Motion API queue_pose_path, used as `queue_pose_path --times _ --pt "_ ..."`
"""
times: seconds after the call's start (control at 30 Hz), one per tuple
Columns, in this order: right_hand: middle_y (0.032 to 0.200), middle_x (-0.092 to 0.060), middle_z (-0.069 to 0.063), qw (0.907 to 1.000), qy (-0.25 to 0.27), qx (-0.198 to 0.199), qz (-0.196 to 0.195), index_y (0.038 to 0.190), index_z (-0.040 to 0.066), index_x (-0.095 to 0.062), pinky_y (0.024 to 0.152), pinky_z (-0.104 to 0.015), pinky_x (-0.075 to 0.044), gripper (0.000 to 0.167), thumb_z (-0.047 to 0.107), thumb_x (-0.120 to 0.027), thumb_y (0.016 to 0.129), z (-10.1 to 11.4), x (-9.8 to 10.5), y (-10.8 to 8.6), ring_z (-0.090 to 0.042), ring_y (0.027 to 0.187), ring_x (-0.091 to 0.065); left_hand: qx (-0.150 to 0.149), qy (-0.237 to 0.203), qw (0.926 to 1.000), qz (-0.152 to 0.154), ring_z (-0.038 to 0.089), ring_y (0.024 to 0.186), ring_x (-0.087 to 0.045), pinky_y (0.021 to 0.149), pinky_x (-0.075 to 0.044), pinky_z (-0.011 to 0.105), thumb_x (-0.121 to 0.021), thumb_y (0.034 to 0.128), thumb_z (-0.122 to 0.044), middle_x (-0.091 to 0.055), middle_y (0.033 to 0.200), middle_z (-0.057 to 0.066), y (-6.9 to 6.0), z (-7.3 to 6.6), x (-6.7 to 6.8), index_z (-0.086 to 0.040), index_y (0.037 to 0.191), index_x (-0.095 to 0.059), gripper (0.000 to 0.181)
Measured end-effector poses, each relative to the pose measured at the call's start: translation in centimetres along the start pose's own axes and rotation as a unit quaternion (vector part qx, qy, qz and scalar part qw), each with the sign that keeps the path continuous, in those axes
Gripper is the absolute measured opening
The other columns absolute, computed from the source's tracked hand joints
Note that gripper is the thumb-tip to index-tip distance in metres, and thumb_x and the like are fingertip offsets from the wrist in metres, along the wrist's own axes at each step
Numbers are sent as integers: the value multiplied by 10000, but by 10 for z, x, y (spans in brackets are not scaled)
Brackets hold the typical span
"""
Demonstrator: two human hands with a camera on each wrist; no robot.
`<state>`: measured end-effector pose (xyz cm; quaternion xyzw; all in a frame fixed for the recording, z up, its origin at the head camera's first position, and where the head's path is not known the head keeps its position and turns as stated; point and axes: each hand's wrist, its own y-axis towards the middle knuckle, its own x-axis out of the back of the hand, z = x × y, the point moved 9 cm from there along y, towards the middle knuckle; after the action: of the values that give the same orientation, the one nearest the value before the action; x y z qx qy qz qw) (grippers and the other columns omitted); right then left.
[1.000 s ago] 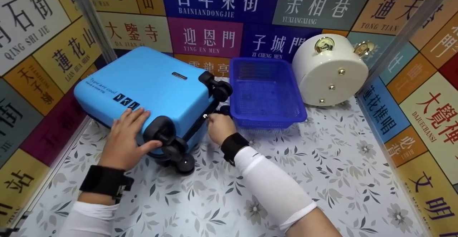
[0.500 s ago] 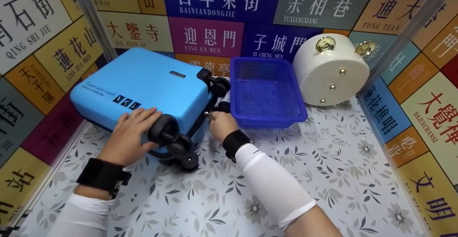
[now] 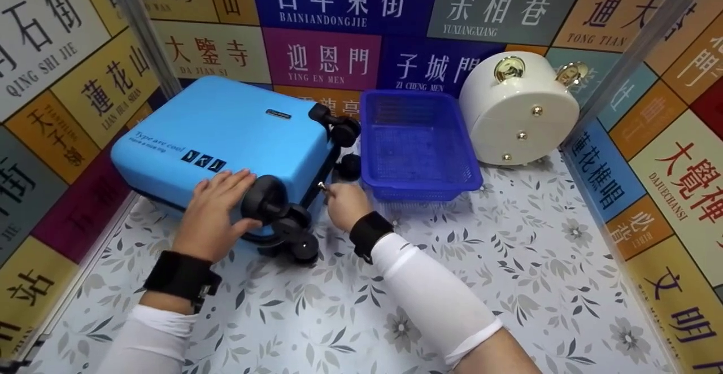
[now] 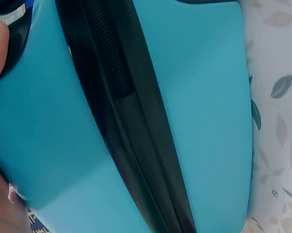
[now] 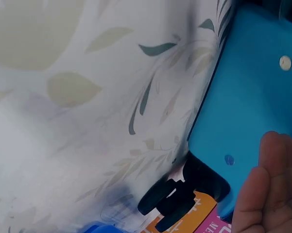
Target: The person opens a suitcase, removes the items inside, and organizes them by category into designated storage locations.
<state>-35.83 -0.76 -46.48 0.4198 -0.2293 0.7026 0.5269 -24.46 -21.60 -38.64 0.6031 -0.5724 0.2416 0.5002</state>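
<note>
Head view: right hand [image 3: 348, 207] partly hides pinched zipper pull [image 3: 322, 186]

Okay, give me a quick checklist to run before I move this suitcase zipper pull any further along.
1. Suitcase lying broad face up: ok.
2. Left hand on the suitcase: ok, it rests there beside a near wheel.
3. Right hand on the zipper pull: ok, fingers pinch it.
4. Zip state all round: cannot tell, the left wrist view shows only one stretch of zip.
5. Room by the far lower wheel: not ok, the basket sits right beside it.
6. White case apart from the suitcase: ok.
</note>
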Motion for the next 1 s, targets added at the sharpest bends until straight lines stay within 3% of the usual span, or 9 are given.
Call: queue_pose_path --times 0.27,0.43,0.5,0.6,0.67,0.77,1.0 --pt "986 -804 -96 9995 -109 282 -27 950 68 -771 849 -468 -596 182 76 -592 981 6 -1 -11 -321 966 -764 272 107 9991 -299 414 1541 -368 1263 -180 686 -901 824 -251 -481 1634 126 20 -14 -13 -142 1579 -497 864" --pt "903 -780 -82 9998 -130 119 9 836 88 -697 831 -456 -591 154 81 -619 968 2 0 -12 -296 923 -758 226 249 9993 -157 417 1547 -356 1258 -196 684 -896 843 -286 -461 1647 133 27 -15 -12 -135 1589 -483 866" --pt "919 -785 -71 9998 -135 100 72 858 102 -712 840 -451 -595 163 96 -608 984 2 -1 -12 -289 931 -760 254 337 9991 76 423 1559 -329 1258 -192 682 -904 834 -317 -426 1667 148 29 -8 -6 -142 1607 -455 911" --pt "980 -804 -53 9997 -110 119 156 957 119 -775 866 -436 -599 192 123 -589 1007 4 -4 -12 -273 975 -766 393 505 9971 419 454 1572 -273 1252 -166 701 -933 784 -407 -357 1694 187 31 17 6 -154 1642 -390 1046" --pt "1014 -812 -35 9998 -99 119 155 1022 142 -801 875 -426 -601 219 136 -582 1014 4 -5 -12 -260 994 -769 499 658 9954 483 465 1572 -255 1246 -152 713 -941 745 -487 -324 1703 204 32 35 12 -164 1661 -345 1139" --pt "997 -811 -21 9999 -68 112 88 1026 156 -807 867 -425 -601 215 142 -592 1009 2 -5 -12 -252 982 -771 554 841 9944 315 465 1562 -267 1242 -155 716 -939 704 -566 -328 1700 204 30 53 14 -161 1665 -330 1208" --pt "866 -769 -50 9998 206 -5 -24 824 114 -705 804 -430 -594 175 75 -612 967 -7 0 -11 -262 883 -753 635 943 9935 -110 454 1550 -306 1246 -180 693 -892 710 -653 -371 1680 199 32 47 6 -112 1636 -374 1190"
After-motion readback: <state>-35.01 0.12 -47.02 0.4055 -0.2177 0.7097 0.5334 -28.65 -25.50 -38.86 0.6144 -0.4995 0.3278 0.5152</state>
